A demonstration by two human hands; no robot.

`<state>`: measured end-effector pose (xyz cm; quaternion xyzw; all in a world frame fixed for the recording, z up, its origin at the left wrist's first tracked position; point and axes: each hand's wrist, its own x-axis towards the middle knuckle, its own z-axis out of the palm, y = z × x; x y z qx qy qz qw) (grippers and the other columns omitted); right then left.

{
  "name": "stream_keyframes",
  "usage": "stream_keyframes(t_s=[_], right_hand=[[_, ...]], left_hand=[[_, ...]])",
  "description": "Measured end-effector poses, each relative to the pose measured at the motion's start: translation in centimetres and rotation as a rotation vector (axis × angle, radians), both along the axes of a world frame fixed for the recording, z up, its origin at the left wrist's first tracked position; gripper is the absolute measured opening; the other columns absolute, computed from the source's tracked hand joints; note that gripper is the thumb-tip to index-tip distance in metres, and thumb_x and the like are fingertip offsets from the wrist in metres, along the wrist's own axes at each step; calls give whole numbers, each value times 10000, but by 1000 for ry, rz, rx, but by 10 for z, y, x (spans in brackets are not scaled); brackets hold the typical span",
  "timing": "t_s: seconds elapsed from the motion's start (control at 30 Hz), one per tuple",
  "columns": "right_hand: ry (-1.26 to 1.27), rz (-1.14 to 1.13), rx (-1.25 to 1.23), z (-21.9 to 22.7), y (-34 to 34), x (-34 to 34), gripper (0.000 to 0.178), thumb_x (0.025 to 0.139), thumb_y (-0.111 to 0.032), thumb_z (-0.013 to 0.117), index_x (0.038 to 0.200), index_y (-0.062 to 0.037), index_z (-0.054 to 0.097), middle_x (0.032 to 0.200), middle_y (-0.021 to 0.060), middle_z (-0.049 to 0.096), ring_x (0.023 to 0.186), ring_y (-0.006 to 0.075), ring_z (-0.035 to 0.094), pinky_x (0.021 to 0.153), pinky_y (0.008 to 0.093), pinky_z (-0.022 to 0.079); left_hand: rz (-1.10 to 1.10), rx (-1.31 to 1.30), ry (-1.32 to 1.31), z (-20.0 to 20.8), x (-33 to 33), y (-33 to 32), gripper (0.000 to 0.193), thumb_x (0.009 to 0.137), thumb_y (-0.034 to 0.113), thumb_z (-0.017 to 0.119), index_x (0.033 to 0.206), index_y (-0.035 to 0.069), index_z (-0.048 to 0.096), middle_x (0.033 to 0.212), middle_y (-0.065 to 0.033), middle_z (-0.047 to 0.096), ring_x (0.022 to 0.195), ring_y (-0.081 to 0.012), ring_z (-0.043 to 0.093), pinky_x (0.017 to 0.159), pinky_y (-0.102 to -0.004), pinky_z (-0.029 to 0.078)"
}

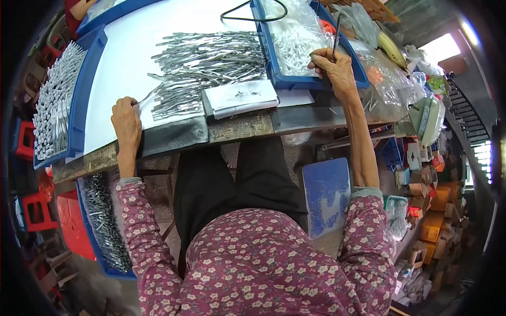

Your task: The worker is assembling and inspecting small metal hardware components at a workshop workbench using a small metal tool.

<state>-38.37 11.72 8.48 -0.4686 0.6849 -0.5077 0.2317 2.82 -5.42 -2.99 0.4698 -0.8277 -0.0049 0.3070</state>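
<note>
Gripping a thin metal strip (148, 96) at the table (240, 130), the left hand (126, 118) is left of the piled strips (211, 58), while the right hand (336, 69), closed around a slim dark tool (337, 32), is over white pieces (295, 50) in a blue tray (298, 82).

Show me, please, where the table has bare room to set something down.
The white sheet lies bare between the left-hand blue tray and the heaped metal strips, beyond the left hand, and also behind the heap. Crowded spots are the heap and the right-hand blue tray, where the right hand is.
</note>
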Motion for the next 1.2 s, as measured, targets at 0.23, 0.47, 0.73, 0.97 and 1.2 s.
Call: stream_keyframes(t_s=[0.23, 0.47, 0.73, 0.97, 1.2], right_hand=[[217, -12, 87, 17, 14, 4, 138, 798, -103, 588, 879, 4, 620, 692, 42, 626, 556, 57, 498, 486, 183, 395], [175, 156, 102, 31, 15, 52, 144, 805, -107, 595, 892, 5, 623, 706, 58, 640, 575, 56, 558, 464, 162, 392], [-72, 539, 157, 33, 0, 126, 141, 824, -103, 604, 917, 0, 625, 724, 75, 654, 592, 70, 605, 441, 156, 423], [-89, 607, 195, 20, -4, 135, 139, 829, -141, 602, 869, -11, 630, 664, 39, 623, 573, 74, 609, 445, 160, 411], [11, 608, 214, 17, -3, 131, 117, 823, -119, 604, 871, -13, 620, 668, 35, 633, 554, 50, 586, 428, 150, 402]], left_hand=[[13, 26, 179, 19, -1, 21, 89, 861, 57, 476, 906, -6, 521, 852, -151, 549, 805, -289, 531, 743, -363, 417], [-217, 310, 652, 58, -23, 89, 83, 865, 36, 488, 913, 9, 551, 768, -57, 566, 707, -136, 554, 628, -252, 434], [-772, 303, 543, 75, -77, 130, 122, 776, -48, 564, 876, 2, 517, 802, -118, 512, 696, -265, 541, 622, -326, 432], [-798, 412, 549, 64, -82, 134, 148, 762, -83, 553, 881, -6, 510, 823, -124, 516, 723, -290, 553, 614, -350, 430], [-782, 373, 514, 56, -89, 140, 167, 741, -72, 579, 873, 2, 509, 850, -112, 517, 739, -297, 551, 628, -358, 445]])
